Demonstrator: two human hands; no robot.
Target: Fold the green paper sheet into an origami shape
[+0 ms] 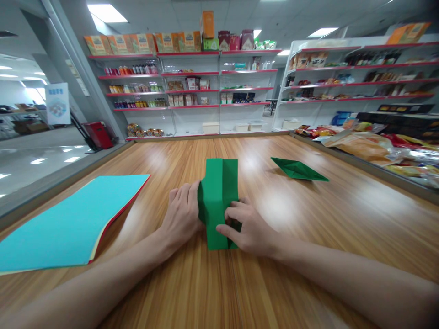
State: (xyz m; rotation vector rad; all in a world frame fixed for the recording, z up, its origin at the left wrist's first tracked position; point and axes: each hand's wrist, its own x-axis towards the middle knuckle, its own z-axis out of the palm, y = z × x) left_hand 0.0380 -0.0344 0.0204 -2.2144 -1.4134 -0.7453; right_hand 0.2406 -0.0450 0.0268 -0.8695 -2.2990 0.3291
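A folded green sheet of paper (219, 192) lies lengthwise on the wooden table (308, 237) right in front of me. My left hand (181, 214) rests at its left edge, fingers curled under a raised flap of the paper. On the lower right part of the sheet, my right hand (247, 228) presses down with bent fingers pinching a fold. Both hands are closed on the same sheet.
A folded green paper boat (297, 170) sits farther back to the right. A stack of coloured sheets with a cyan one on top (72, 219) lies at the left. Snack bags (370, 146) crowd the counter at right; store shelves (192, 87) stand behind.
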